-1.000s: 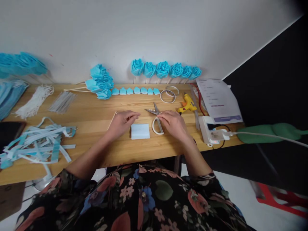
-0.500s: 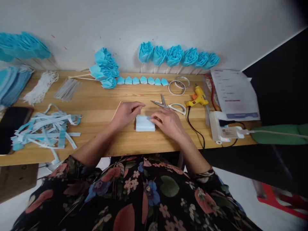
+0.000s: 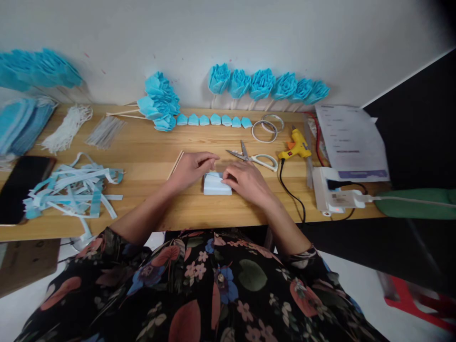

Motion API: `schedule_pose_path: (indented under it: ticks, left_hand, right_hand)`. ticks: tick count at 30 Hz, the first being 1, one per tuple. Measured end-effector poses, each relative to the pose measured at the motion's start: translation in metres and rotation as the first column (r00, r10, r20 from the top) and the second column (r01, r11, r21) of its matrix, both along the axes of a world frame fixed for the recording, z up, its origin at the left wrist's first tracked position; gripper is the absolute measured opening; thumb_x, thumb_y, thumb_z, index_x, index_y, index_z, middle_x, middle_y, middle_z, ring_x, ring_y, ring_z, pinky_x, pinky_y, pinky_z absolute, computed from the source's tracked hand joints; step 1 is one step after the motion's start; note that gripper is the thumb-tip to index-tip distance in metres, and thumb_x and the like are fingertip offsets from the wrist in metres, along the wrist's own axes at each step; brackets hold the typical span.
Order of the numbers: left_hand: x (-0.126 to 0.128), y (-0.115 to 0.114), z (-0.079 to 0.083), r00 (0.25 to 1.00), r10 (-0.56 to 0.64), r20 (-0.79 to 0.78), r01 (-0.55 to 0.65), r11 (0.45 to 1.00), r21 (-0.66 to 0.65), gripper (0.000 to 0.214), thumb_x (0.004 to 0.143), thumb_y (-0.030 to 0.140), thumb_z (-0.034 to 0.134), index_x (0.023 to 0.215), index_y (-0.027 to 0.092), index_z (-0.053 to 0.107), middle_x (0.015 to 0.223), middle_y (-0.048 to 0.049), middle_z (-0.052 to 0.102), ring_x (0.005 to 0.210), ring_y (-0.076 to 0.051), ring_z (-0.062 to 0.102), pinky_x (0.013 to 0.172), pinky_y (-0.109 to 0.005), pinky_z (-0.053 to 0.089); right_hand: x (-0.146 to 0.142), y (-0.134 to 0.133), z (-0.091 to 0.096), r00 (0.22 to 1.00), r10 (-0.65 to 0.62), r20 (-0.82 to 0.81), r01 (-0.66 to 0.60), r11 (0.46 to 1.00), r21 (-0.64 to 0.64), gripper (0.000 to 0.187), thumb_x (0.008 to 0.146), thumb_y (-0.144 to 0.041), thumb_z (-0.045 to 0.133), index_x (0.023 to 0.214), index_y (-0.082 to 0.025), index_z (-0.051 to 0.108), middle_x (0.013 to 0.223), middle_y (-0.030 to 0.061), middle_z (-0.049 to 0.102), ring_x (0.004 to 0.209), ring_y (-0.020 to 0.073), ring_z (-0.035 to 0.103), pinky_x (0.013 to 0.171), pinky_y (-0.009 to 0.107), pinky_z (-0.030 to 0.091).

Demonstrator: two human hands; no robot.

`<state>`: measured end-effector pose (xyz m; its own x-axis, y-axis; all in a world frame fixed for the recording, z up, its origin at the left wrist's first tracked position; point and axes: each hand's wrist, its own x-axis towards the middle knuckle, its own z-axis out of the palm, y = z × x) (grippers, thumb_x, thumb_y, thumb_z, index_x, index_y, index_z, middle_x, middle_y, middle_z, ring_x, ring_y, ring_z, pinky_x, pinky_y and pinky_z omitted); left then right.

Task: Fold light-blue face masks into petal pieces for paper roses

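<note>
pale blue cloth stack (image 3: 217,190): flat on the wooden table (image 3: 192,209), right in front of the person, between and just below the two hands, presumably for easy reach by both.

right hand (image 3: 247,180): thumb and forefinger close together at the stack's right edge, seemingly to steady or separate a layer; whether they grip one, cannot tell. left hand (image 3: 192,168): fingertips narrow, over the upper left corner; cannot tell if anything is pinched.

scissors (image 3: 266,162) just beyond right hand, blades apart, likely parked there to stay handy. thin sticks (image 3: 174,166) beside left hand. further back, row of small blue pieces (image 3: 215,119), likely lined up for picking singly. yellow glue gun (image 3: 297,144) to the right; heap of strips (image 3: 73,190) well off left, perhaps kept clear of the work.

against one second earlier: right hand was at the scissors, now at the stack; stack's top, flat then, looks ruffled.
</note>
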<state>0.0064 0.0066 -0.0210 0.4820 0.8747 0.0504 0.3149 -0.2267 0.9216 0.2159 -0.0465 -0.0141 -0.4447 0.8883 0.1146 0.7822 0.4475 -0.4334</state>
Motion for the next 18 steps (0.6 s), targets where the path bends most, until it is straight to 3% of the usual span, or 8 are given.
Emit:
schedule_pose_path:
  ticks: [5, 9, 13, 16, 18]
  left_hand:
    - [0.0, -0.003, 0.011, 0.976, -0.087, 0.198, 0.126, 0.973, -0.191, 0.058, 0.093, 0.057, 0.051, 0.123, 0.01, 0.066, 0.091, -0.0109, 0.074, 0.08, -0.018, 0.068, 0.074, -0.03, 0.054]
    - [-0.001, -0.004, 0.019, 0.983, -0.064, 0.173, 0.103, 0.969, -0.226, 0.061, 0.089, 0.06, 0.055, 0.127, 0.013, 0.066, 0.106, -0.0108, 0.074, 0.092, -0.02, 0.068, 0.079, -0.03, 0.053]
    - [0.001, -0.002, 0.014, 0.974, -0.007, 0.226, 0.083, 0.942, -0.326, 0.06, 0.071, 0.052, 0.078, 0.114, 0.011, 0.069, 0.105, -0.0101, 0.075, 0.09, -0.022, 0.069, 0.077, -0.032, 0.055]
    - [0.003, -0.001, 0.009, 0.955, 0.091, 0.282, 0.033, 0.913, -0.407, 0.05, 0.066, 0.049, 0.083, 0.093, 0.009, 0.071, 0.088, -0.0091, 0.076, 0.075, -0.019, 0.069, 0.069, -0.032, 0.057]
    - [0.003, 0.0, 0.008, 0.921, 0.183, 0.344, -0.02, 0.904, -0.427, 0.047, 0.067, 0.048, 0.083, 0.09, 0.009, 0.071, 0.081, -0.0078, 0.076, 0.067, -0.017, 0.068, 0.064, -0.03, 0.057]
  right_hand:
    - [0.006, -0.002, 0.015, 0.97, -0.029, -0.243, 0.01, 0.997, -0.077, 0.007, 0.09, -0.026, 0.065, 0.085, -0.021, 0.065, 0.082, -0.0002, 0.071, 0.078, 0.0179, 0.064, 0.081, 0.033, 0.041]
    - [0.006, 0.004, 0.03, 0.919, -0.112, -0.377, 0.074, 0.991, -0.113, 0.007, 0.087, -0.028, 0.066, 0.091, -0.022, 0.066, 0.083, 0.0002, 0.071, 0.077, 0.0165, 0.064, 0.075, 0.029, 0.045]
    - [0.0, 0.018, 0.042, 0.916, -0.118, -0.384, 0.083, 0.991, -0.106, 0.013, 0.087, -0.029, 0.065, 0.098, -0.023, 0.067, 0.086, 0.0007, 0.072, 0.079, 0.0168, 0.064, 0.074, 0.028, 0.046]
    - [-0.005, 0.032, 0.046, 0.899, -0.104, -0.425, 0.073, 0.993, -0.089, 0.02, 0.089, -0.029, 0.063, 0.107, -0.023, 0.067, 0.085, 0.0003, 0.071, 0.077, 0.0159, 0.063, 0.072, 0.027, 0.046]
    - [-0.006, 0.038, 0.044, 0.869, -0.124, -0.479, 0.098, 0.992, -0.08, 0.024, 0.092, -0.032, 0.057, 0.113, -0.023, 0.065, 0.084, 0.0004, 0.07, 0.076, 0.0155, 0.063, 0.072, 0.027, 0.047]
